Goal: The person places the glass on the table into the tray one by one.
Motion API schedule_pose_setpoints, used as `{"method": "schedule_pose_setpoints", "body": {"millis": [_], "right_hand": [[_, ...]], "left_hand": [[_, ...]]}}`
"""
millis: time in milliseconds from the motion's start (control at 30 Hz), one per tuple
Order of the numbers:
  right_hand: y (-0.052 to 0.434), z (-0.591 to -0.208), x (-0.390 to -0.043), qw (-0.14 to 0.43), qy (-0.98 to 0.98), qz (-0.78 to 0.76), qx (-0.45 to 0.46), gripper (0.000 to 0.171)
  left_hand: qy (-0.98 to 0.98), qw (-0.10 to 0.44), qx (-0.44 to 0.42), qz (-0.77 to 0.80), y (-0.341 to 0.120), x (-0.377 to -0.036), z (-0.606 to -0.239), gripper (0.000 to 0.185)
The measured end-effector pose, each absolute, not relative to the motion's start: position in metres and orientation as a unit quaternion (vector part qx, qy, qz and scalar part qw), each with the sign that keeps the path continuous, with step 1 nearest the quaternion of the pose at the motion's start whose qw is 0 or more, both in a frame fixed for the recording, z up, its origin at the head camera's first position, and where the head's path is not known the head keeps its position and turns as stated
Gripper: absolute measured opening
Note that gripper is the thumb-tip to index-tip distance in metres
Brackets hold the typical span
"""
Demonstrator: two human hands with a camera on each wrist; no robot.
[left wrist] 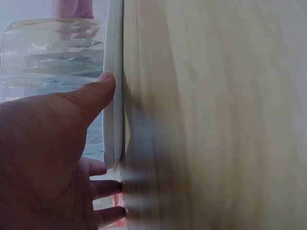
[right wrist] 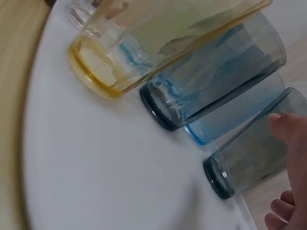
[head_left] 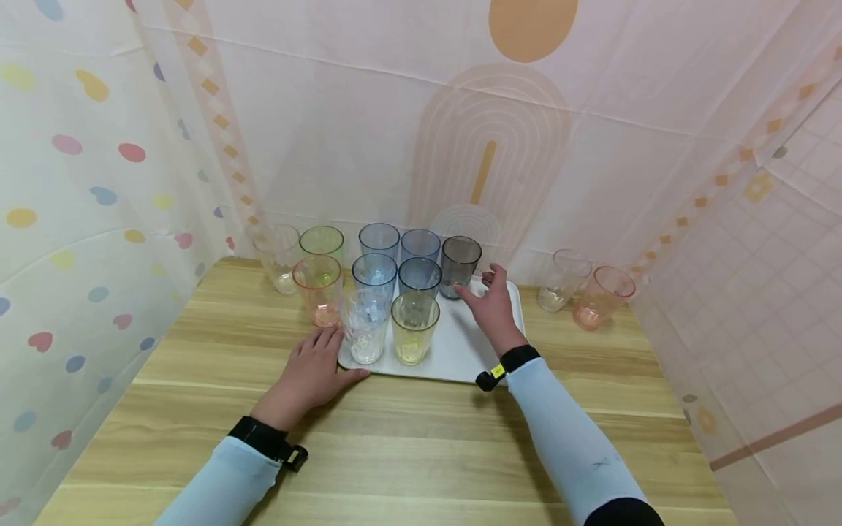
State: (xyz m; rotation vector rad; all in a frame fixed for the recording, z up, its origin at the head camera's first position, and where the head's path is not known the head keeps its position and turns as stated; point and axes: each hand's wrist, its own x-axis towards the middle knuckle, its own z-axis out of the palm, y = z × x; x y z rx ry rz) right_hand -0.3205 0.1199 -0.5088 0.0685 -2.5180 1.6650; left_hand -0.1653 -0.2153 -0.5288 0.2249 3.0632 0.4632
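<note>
Grip [head_left: 490,303] beside upright grey glass [head_left: 460,264]

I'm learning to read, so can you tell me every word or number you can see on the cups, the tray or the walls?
There are no words or numbers to read in any view.
The cups on the white tray are plain coloured glass, like the yellow cup and the grey cup.
The curtain shows only hearts, dots and shapes.
The yellow tag on the right wrist strap is too small to read.
</note>
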Motion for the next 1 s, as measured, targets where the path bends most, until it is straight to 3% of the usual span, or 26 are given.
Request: {"method": "schedule_pose_setpoints", "body": {"millis": [433,767,900,1000], "right_hand": [[0.21,-0.519,-0.27,0.131,-0.804,0.58,-0.032,0.07],[0.301,-0.515,-0.248,0.199,-0.838,0.495,-0.109,0.038],[0.322,-0.513,-0.246,0.221,-0.838,0.477,-0.143,0.041],[0.331,-0.513,-0.25,0.217,-0.828,0.49,-0.164,0.059]], "left_hand": [[0.985,0.017,0.073,0.157,-0.217,-0.166,-0.53,0.105],[0.985,0.013,0.073,0.153,-0.215,-0.164,-0.527,0.103],[0.985,0.018,0.072,0.153,-0.215,-0.164,-0.526,0.104],[0.985,0.019,0.074,0.154,-0.215,-0.163,-0.525,0.105]]}}
